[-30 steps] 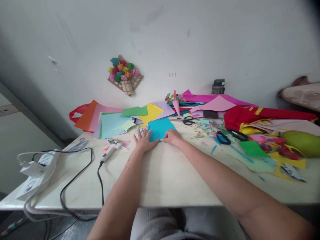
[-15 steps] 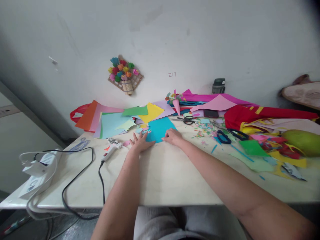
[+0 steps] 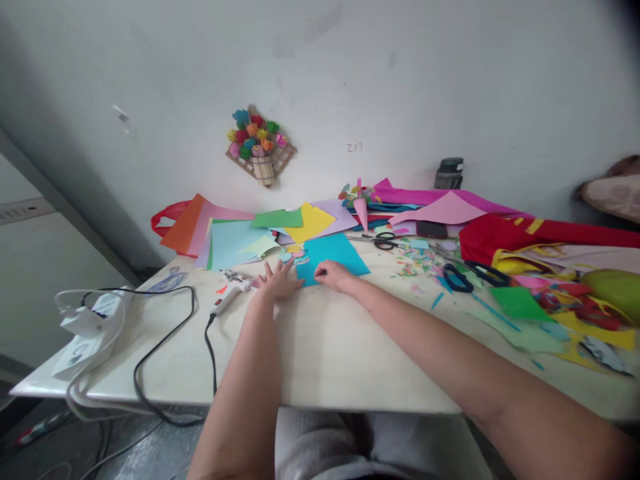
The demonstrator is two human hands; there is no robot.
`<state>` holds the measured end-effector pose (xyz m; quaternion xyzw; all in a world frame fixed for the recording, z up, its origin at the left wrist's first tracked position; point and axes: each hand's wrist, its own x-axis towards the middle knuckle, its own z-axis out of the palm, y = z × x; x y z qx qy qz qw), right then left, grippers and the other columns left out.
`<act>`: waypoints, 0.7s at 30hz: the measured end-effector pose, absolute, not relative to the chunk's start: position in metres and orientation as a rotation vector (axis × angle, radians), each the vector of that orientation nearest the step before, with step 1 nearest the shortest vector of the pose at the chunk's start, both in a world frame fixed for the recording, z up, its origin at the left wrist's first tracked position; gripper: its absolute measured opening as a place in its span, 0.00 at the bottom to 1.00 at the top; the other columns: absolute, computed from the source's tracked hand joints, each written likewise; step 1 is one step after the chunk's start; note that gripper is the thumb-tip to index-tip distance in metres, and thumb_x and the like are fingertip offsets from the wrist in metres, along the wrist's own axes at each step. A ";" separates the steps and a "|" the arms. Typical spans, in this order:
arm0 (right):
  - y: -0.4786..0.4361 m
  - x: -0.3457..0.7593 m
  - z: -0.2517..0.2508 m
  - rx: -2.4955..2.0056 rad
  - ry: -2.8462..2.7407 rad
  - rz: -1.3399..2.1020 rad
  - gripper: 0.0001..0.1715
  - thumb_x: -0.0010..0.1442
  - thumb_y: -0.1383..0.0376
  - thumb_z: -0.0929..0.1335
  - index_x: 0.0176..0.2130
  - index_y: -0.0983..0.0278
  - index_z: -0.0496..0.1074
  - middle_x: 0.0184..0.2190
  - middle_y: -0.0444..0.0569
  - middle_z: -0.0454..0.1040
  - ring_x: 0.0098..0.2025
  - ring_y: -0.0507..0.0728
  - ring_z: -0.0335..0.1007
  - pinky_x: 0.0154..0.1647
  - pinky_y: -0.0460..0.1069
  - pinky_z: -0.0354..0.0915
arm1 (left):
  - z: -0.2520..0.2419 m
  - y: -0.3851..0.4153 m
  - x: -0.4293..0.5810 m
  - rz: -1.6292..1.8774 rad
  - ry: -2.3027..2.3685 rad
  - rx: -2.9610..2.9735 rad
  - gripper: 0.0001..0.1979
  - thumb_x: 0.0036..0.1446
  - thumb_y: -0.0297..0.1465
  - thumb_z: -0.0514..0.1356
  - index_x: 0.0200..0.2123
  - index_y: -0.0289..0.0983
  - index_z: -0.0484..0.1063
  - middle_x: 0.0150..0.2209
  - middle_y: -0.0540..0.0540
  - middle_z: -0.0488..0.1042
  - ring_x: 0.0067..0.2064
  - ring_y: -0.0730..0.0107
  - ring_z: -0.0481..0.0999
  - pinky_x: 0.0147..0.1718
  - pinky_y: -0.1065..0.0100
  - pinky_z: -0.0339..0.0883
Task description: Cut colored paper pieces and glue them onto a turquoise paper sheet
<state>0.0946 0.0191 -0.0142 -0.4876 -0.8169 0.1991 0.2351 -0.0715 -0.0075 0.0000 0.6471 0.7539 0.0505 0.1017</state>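
A bright blue sheet of paper point(image 3: 337, 250) lies flat on the table in front of me. My right hand point(image 3: 336, 275) rests on its near part with the fingers curled together. A dark spot shows between these fingers, and I cannot make out what they hold, if anything. My left hand point(image 3: 278, 280) lies at the sheet's near left corner, fingers spread. Just left of it sits a white glue gun point(image 3: 231, 295) with a black cord. Small cut paper pieces point(image 3: 295, 251) lie beyond my left hand.
Coloured sheets point(image 3: 233, 243) spread along the wall at the back left. Black scissors point(image 3: 384, 241), paper scraps point(image 3: 415, 260) and blue-handled scissors point(image 3: 457, 279) lie to the right. A power strip point(image 3: 93, 337) with looping cords sits at the left edge.
The view has turned slightly left. My right hand has moved left across the blue sheet, whose right corner now shows beyond it. My left hand has shifted a little left, away from the sheet.
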 end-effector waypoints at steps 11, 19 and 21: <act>0.017 0.093 -0.020 -1.358 -2.179 0.481 0.08 0.50 0.61 0.69 0.29 0.63 0.75 0.36 0.47 0.72 0.37 0.53 0.67 0.35 0.44 0.59 | 0.011 -0.018 -0.070 0.319 2.042 2.093 0.16 0.48 0.47 0.55 0.35 0.44 0.72 0.64 0.55 0.40 0.63 0.52 0.24 0.58 0.45 0.29; 0.016 0.092 -0.019 -1.356 -2.204 0.476 0.08 0.51 0.62 0.69 0.26 0.64 0.74 0.36 0.47 0.72 0.36 0.51 0.66 0.33 0.43 0.58 | 0.006 -0.014 -0.070 0.238 1.997 2.159 0.17 0.49 0.47 0.54 0.33 0.42 0.72 0.64 0.56 0.43 0.64 0.52 0.30 0.58 0.44 0.30; 0.016 0.092 -0.018 -1.374 -2.211 0.464 0.09 0.51 0.62 0.68 0.25 0.65 0.73 0.37 0.47 0.72 0.37 0.51 0.66 0.33 0.43 0.58 | 0.006 -0.014 -0.069 0.227 2.010 2.151 0.17 0.49 0.47 0.54 0.32 0.42 0.72 0.64 0.55 0.43 0.64 0.52 0.31 0.58 0.44 0.31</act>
